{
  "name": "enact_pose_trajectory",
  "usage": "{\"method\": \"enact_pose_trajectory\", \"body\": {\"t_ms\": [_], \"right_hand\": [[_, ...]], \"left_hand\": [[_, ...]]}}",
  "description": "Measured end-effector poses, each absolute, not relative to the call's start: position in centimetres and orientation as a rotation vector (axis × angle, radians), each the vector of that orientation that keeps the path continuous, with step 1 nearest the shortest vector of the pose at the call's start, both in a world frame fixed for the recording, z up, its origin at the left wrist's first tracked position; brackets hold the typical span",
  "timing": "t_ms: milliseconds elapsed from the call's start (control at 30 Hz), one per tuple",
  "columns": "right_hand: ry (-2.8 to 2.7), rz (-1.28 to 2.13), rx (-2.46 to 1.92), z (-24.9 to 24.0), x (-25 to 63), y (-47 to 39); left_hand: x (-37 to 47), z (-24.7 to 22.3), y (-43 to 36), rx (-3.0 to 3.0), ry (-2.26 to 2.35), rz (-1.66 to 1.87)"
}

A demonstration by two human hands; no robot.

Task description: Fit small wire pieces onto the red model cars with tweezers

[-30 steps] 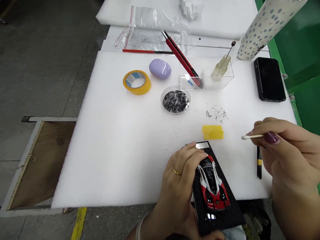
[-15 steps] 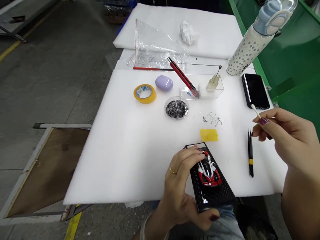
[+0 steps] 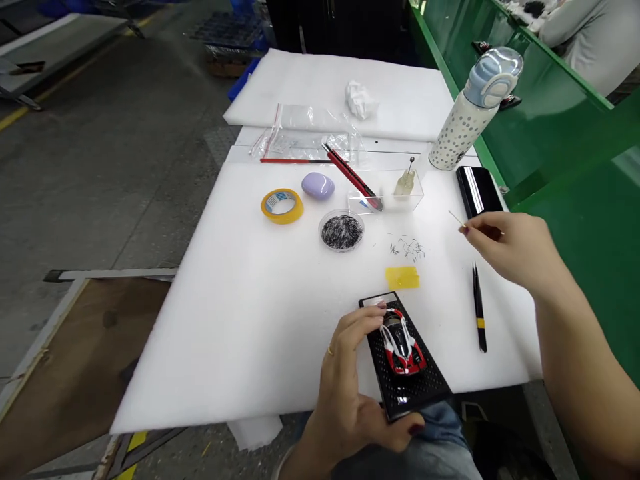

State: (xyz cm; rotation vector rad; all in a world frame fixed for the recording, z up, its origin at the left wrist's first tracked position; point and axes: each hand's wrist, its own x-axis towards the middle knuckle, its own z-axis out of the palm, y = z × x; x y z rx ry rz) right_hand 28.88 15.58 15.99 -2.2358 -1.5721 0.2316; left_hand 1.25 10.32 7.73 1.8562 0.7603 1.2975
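Observation:
My left hand (image 3: 345, 380) is closed round a black display base (image 3: 420, 393) at the table's front edge, thumb at the near end and fingertips at the far side. On the base sits a red, white and black model car (image 3: 401, 343). Between the thumb and fingers of my right hand (image 3: 510, 247) is a thin cotton swab (image 3: 455, 217), its tip pointing left. Black tweezers (image 3: 479, 310) lie below that hand. Yellow tape (image 3: 403, 277) and loose dark slivers (image 3: 407, 249) lie beyond the base.
Around the middle are a dish of black slivers (image 3: 342, 231), a tape roll (image 3: 282, 206), a purple rounded object (image 3: 318, 186) and a clear box (image 3: 385, 203) with a red knife (image 3: 350, 175) and small bottle (image 3: 405, 183). A phone (image 3: 477, 190) and water bottle (image 3: 460, 127) stand right.
My right hand has turned, so its back now shows, and it overlaps the phone's near end. It keeps the swab. The view has tilted up; my left hand keeps the base.

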Motion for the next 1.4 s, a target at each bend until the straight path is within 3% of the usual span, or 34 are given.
{"method": "enact_pose_trajectory", "body": {"t_ms": [167,367,567,733,1033,1400], "right_hand": [[-1.563,0.212,-2.298,16.7,28.6,18.9],[-1.613,0.438,-1.915,17.8,24.1,7.4],[-1.609,0.499,-1.989,15.0,20.1,0.5],[-1.548,0.378,-1.920,14.0,19.8,0.3],[-1.469,0.703,-1.828,14.0,21.6,1.4],[-1.500,0.660,-1.776,13.0,21.8,1.1]], "left_hand": [[1.6,8.1,9.4,2.038,0.802,1.252],[3.6,8.4,8.0,2.278,0.874,1.304],[5.0,7.9,7.1,2.271,0.934,1.334],[4.8,8.7,6.6,2.273,0.963,1.325],[2.7,11.2,9.1,2.275,0.763,0.970],[3.0,10.8,9.2,2.280,0.751,0.949]]}}
